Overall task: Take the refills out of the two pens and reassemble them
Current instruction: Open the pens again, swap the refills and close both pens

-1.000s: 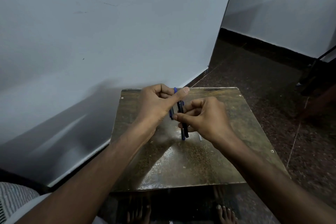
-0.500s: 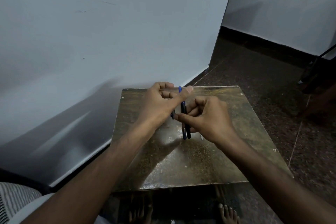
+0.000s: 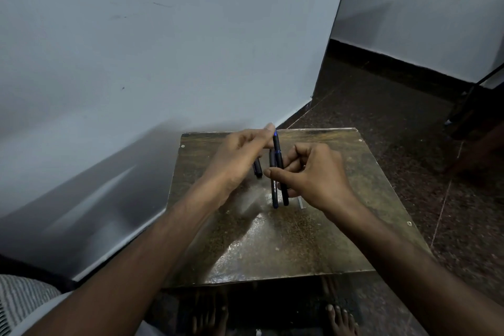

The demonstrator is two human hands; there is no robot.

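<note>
We hold two dark pens upright above the brown table (image 3: pixel 272 248).

Our left hand (image 3: pixel 237 155) pinches the blue top of one pen, a short dark piece (image 3: pixel 257 169) tucked under its fingers; our right hand (image 3: pixel 313 172) is closed around both pens (image 3: pixel 278 180), side by side and touching.

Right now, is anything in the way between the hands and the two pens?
No. The right hand already holds both pens upright above the small table. The left hand touches the top of one with its fingertips and also holds a short dark piece, perhaps a cap. Nothing visible sits between.
</note>
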